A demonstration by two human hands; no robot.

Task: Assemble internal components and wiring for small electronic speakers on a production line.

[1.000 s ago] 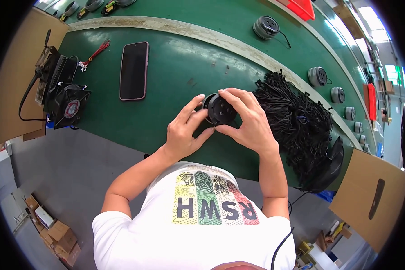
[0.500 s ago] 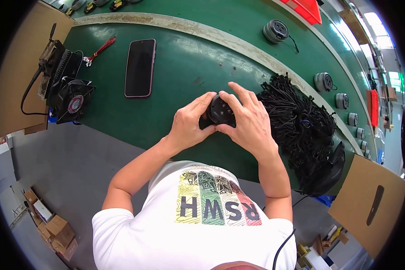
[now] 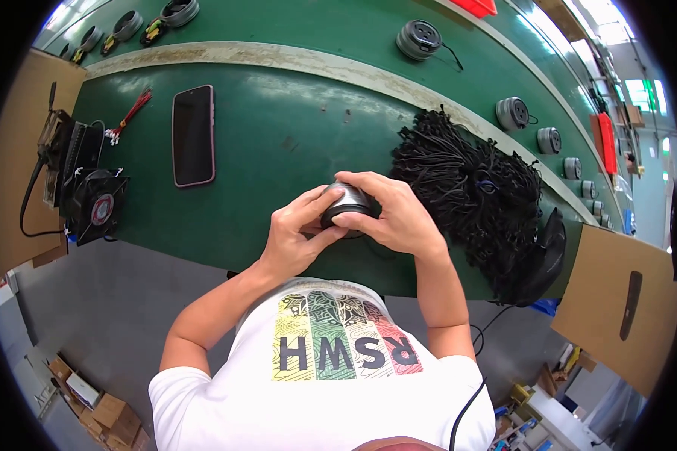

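Both of my hands hold one small round black part with a grey metal rim (image 3: 347, 204) just above the green table's (image 3: 278, 143) near edge. My left hand (image 3: 297, 234) grips it from the left and below, thumb on its side. From the right, my right hand (image 3: 393, 214) wraps over the part, fingers across its top. Much of the part is hidden by my fingers.
A heap of black cable ties or wires (image 3: 474, 188) lies right of my hands. A dark phone (image 3: 194, 135) lies flat to the left, with red wires (image 3: 128, 116) and a small black fan (image 3: 94, 204) beyond. Round parts (image 3: 420, 37) ride the belt behind.
My hands have tilted the round part and closed over it more; its open face is now hidden. The view has shifted a little, so the table sits lower in the picture.
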